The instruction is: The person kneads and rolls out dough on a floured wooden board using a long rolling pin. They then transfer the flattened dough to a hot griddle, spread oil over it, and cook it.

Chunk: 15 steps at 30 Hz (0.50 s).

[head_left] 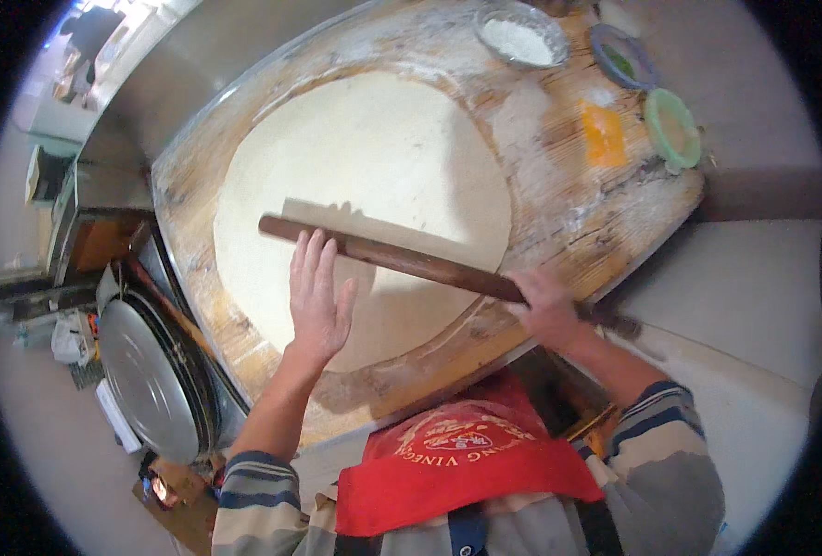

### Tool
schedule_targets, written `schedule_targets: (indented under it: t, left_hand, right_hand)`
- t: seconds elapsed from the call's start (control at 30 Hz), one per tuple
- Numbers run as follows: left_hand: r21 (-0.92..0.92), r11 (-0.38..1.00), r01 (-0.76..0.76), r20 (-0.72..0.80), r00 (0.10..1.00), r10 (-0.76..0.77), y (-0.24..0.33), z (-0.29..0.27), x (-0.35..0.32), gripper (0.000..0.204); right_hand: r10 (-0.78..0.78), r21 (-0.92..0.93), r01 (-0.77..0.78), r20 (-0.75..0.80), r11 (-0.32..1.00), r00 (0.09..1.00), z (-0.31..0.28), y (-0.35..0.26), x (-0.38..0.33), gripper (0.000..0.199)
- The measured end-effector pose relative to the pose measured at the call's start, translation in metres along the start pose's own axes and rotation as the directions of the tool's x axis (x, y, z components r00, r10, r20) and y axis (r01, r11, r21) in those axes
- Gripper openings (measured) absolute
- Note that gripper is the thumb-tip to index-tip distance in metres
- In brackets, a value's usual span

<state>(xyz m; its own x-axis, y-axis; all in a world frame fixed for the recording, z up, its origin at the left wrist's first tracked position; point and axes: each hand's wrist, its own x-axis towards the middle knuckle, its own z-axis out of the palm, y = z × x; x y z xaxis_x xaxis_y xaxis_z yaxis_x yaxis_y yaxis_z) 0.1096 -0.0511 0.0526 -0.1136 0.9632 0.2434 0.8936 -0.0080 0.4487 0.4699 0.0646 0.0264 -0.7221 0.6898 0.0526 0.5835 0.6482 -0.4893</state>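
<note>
Head view showed a wide round sheet of dough point(365, 195) spread over the floured wooden board point(559, 222), filling most of it so the long dark rolling pin point(429, 267) could run across it. The pin lay slanting from ten o'clock to four o'clock on the dough's near half. The left hand point(318, 301) rested flat on the pin, fingers stretched and released, pressing rather than gripping. The right hand point(545, 306) was curled around the pin near its four o'clock end, fingers clenched on it. A bowl of flour point(522, 37) sat at one o'clock, within reach. The pin's far tip beyond the right hand was dim; the board's near edge hid behind a red apron point(467, 473).
</note>
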Motion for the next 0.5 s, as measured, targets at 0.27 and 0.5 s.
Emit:
schedule_targets:
  t: [0.27, 0.5]
  left_hand:
    - [0.042, 0.977, -0.207, 0.286, 0.94, 0.187, 0.012, 0.099, 0.088, 0.083]
    - [-0.351, 0.788, -0.506, 0.184, 0.787, 0.588, 0.157, 0.246, 0.224, 0.074]
  right_hand:
    - [0.532, 0.2, -0.518, -0.017, 0.831, 0.847, 0.048, -0.042, -0.082, 0.059]
    - [0.696, 0.268, -0.71, 0.164, 0.651, 0.699, 0.054, -0.06, -0.129, 0.07]
